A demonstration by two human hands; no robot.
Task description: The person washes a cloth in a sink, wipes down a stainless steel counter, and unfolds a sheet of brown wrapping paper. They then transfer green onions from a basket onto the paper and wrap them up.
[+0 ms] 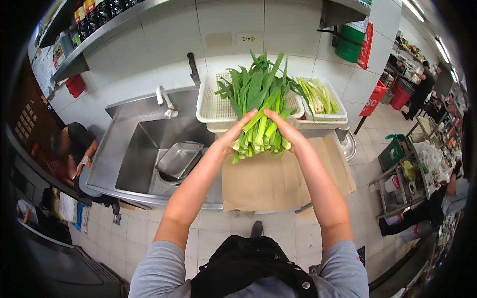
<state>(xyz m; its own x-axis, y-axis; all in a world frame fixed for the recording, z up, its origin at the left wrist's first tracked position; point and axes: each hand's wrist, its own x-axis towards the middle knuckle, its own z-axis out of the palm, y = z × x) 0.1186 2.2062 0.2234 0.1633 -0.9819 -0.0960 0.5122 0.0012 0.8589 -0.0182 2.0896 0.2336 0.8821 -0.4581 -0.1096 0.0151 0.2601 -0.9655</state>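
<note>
Both of my hands clasp a large bundle of leafy green stalks from its two sides. My left hand wraps the left side, and my right hand wraps the right, with the thumbs close together on top. The cut pale ends point toward me and the dark leaves point to the wall. Behind the bundle is a white perforated basket, partly hidden by the leaves. Brown paper covers the counter below my hands.
A white basket at the right holds pale green stalks. At the left, a sink holds a metal pan under a faucet. A knife hangs on the wall. Other people are at both sides.
</note>
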